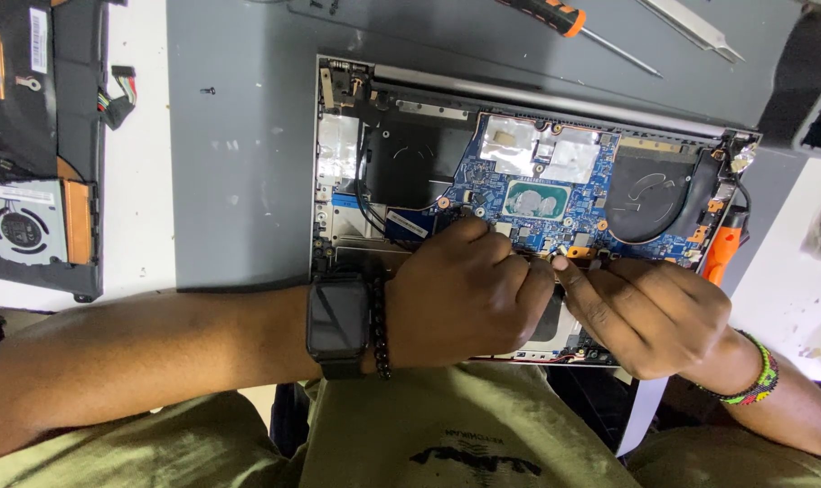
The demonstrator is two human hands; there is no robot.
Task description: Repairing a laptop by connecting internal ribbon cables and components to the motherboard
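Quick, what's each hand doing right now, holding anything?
Left hand: fingers curled, pressing on the opened laptop at the circuit board's lower edge; anything held is hidden.
Right hand: fingertips pinched at the same spot; what they pinch cannot be told.

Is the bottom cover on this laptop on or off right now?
Off. The laptop lies with its blue circuit board, black fan and inner frame all bare, and both hands work directly on the parts.
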